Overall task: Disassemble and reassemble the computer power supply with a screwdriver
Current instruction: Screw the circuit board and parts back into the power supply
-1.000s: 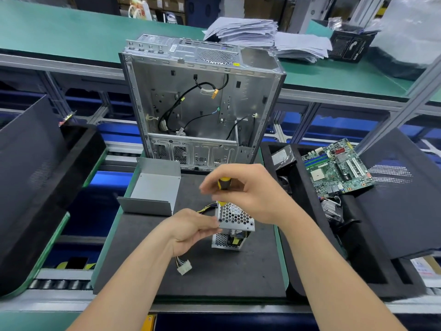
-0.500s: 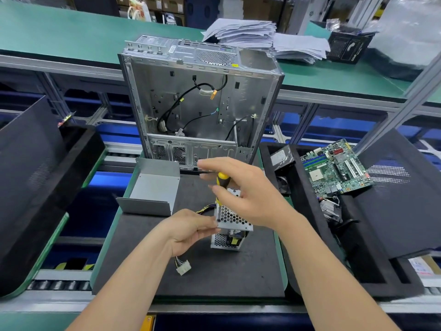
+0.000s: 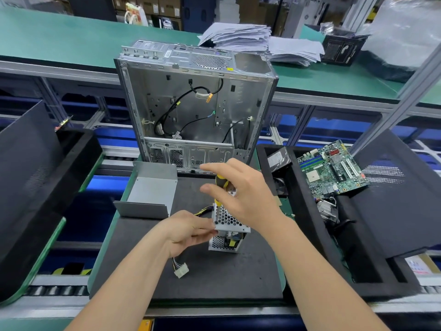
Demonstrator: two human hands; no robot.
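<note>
A small metal power supply (image 3: 229,219) with a honeycomb grille stands on end on the black mat (image 3: 214,280). My left hand (image 3: 186,229) grips its left edge with the fingertips. A yellow-and-black screwdriver (image 3: 220,181) stands upright on the unit's top. My right hand (image 3: 248,194) holds the handle loosely in the crook of thumb and forefinger, both of which stretch out to the left. The tip is hidden behind the unit. A cable with a white connector (image 3: 181,272) trails from the unit under my left wrist.
The removed grey metal cover (image 3: 152,194) lies at the mat's back left. An open computer case (image 3: 195,111) stands upright behind the mat. A black foam tray (image 3: 372,263) on the right holds a motherboard (image 3: 331,170) and a hard drive (image 3: 278,158). A black panel (image 3: 28,163) leans at left.
My right hand's fingers have loosened from a tight grip on the screwdriver handle and spread out to the left. The left hand and the power supply have stayed in place.
</note>
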